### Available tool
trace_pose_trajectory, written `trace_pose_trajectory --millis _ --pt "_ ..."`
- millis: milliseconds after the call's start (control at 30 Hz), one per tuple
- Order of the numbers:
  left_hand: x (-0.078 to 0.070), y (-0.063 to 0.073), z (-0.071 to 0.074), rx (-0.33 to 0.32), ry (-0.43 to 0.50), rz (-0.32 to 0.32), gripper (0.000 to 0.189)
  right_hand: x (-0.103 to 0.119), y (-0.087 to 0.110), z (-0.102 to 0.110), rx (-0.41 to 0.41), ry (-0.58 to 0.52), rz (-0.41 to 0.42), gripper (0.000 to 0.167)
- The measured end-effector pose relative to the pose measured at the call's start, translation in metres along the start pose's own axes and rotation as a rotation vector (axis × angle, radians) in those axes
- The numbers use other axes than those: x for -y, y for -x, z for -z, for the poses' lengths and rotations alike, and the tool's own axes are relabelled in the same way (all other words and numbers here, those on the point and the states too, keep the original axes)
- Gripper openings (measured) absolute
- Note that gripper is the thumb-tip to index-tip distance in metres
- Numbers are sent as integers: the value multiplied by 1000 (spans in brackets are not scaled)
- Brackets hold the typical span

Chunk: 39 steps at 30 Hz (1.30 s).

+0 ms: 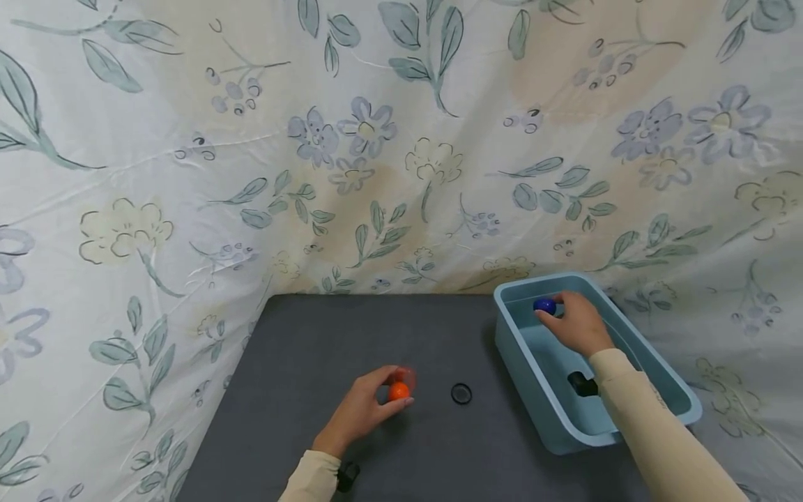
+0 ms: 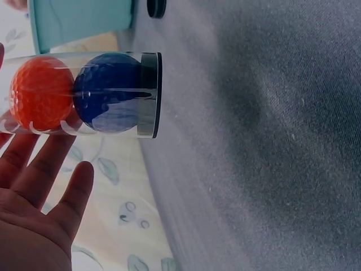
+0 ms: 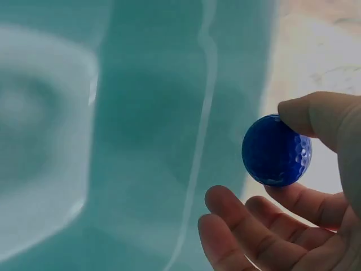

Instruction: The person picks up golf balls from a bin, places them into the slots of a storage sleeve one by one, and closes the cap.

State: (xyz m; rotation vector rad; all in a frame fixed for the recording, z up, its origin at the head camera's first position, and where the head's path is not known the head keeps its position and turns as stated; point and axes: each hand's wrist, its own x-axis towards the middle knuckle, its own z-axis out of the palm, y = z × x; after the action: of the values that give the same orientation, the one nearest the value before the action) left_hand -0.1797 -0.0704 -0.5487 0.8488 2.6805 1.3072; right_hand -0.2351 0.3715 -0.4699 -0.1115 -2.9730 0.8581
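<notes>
My left hand [image 1: 360, 408] grips a clear tube [image 2: 148, 96] above the dark tabletop. Inside the tube, in the left wrist view, an orange golf ball [image 2: 42, 93] sits against a blue golf ball [image 2: 108, 92], which lies beside the tube's dark-rimmed end. Over the far part of a light blue bin [image 1: 527, 390], my right hand [image 1: 580, 324] pinches another blue golf ball [image 3: 276, 151] between thumb and a finger. Its other fingers are spread off the ball. A black ring-shaped cap [image 1: 461, 394] lies on the table between tube and bin.
The dark grey tabletop [image 1: 326, 341] meets a floral cloth [image 1: 376, 174] behind and at the left. The bin stands on the table's right side, its walls raised around my right hand. A dark wrist camera [image 1: 347, 477] sits under my left wrist.
</notes>
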Motion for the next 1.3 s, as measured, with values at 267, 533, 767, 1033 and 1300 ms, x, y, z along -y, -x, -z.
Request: trace_pose_trajectory --millis 267,533,767,1033,1300 --pt "1 1 -3 21 29 6 48 51 32 1 -65 -102 94 64" --pt "1 0 -4 13 27 -9 46 96 63 -24 -97 -181 217 49" --pt "1 -2 -6 2 -3 -34 46 133 85 -57 -73 -267 356 40" --pt "1 -1 -8 0 16 -57 50 162 97 -85 4 -364 384 36" --pt "1 0 -8 12 55 -78 45 172 104 -107 43 -402 370 34"
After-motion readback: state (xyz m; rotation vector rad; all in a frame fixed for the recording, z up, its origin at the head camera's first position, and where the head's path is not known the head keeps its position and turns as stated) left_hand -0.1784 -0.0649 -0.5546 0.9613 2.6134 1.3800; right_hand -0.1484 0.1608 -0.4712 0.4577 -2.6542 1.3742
